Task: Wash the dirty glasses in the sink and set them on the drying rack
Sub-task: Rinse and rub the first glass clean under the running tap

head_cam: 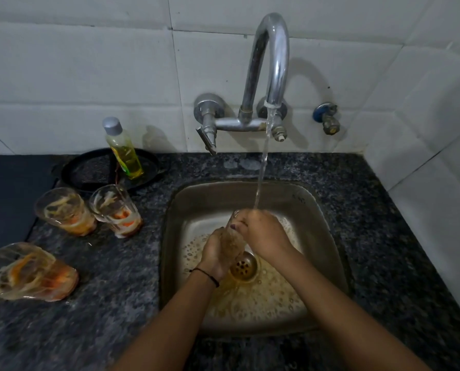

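Over the steel sink (196, 199) I hold a clear glass (233, 241) tilted under the running tap. My left hand (215, 253) grips its lower part from the left. My right hand (261, 231) is closed over its rim, fingers at the mouth, where the water stream (262, 167) lands. Three dirty glasses with orange residue stand on the counter to the left: one at the back left (65, 211), one beside it (116, 210), and a nearer one (28, 273) at the frame's left edge. Foamy brownish water pools around the drain (243, 267).
A chrome wall tap (271, 62) arches over the sink. A bottle of yellow liquid (124, 151) stands on a black round pan (95, 170) behind the glasses. Dark speckled granite counter (370, 210) surrounds the sink; white tiled walls rise behind and at right. No drying rack is in view.
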